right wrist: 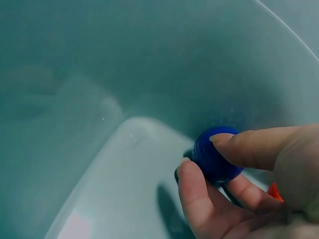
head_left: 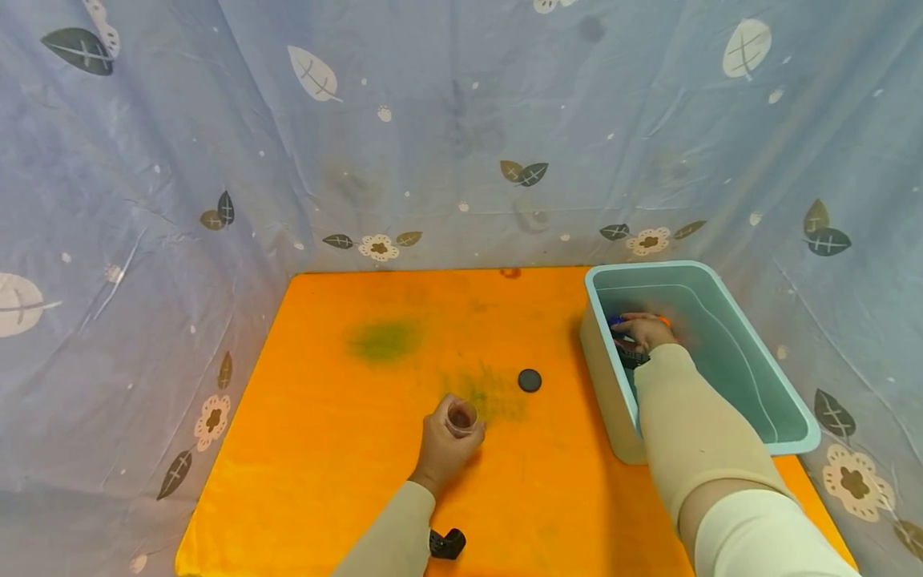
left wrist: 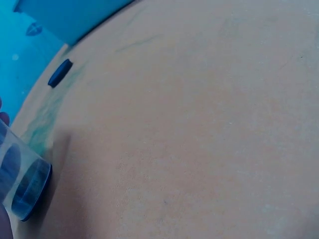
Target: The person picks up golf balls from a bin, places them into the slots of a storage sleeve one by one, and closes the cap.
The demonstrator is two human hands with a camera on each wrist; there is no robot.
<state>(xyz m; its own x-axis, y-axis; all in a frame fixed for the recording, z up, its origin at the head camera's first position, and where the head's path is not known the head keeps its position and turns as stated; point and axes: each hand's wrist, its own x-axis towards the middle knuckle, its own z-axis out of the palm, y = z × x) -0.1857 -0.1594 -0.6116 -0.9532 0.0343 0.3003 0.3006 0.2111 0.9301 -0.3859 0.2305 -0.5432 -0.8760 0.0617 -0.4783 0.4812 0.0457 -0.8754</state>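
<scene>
My left hand (head_left: 449, 441) grips a small clear plastic cup (head_left: 461, 415) near the middle of the orange table. In the left wrist view the cup (left wrist: 27, 186) shows see-through walls and a dark rim at its lower end, with fingertips at the frame's left edge. My right hand (head_left: 649, 331) reaches down into a pale teal tub (head_left: 607, 385). There, in the right wrist view, thumb and fingers pinch a glossy blue ball (right wrist: 212, 160) close over the tub's floor. A flat black disc (head_left: 530, 381) lies on the table between cup and tub.
A sliver of something orange-red (right wrist: 275, 191) shows beneath the right hand inside the tub. Leaf-patterned curtains (head_left: 461, 120) surround the orange table (head_left: 324, 401) at the back and sides. Black wrist devices (head_left: 447, 544) sit at both wrists.
</scene>
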